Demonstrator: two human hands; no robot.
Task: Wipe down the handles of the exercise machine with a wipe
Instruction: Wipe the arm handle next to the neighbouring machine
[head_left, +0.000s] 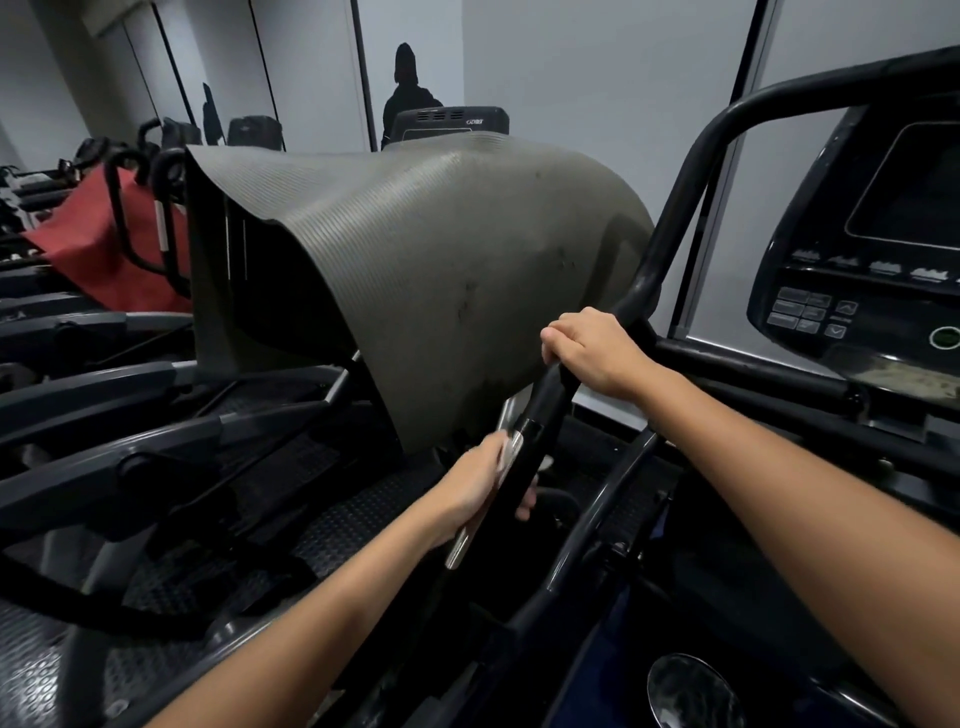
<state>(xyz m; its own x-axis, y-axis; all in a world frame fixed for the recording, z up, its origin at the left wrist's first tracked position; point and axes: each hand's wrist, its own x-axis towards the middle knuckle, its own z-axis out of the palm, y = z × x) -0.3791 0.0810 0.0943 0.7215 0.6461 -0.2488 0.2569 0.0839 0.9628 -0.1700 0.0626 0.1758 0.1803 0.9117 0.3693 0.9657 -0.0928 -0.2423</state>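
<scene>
A black handle (543, 410) of the exercise machine slants from lower left up to a curved bar at the upper right. My right hand (597, 353) is wrapped around its upper part. My left hand (480, 486) is closed around its lower part, beside a silver metal strip (462, 545) on the handle. A thin pale edge shows at my left fingers; I cannot tell whether it is a wipe. The handle's stretch under both hands is hidden.
A grey ribbed mat (441, 260) drapes over the neighbouring machine right behind the handle. The machine's console (878, 249) with buttons sits at the right. Black foot pedals and arms (171, 457) fill the left. A red mat (98, 244) and a person's dark reflection (408, 93) lie further back.
</scene>
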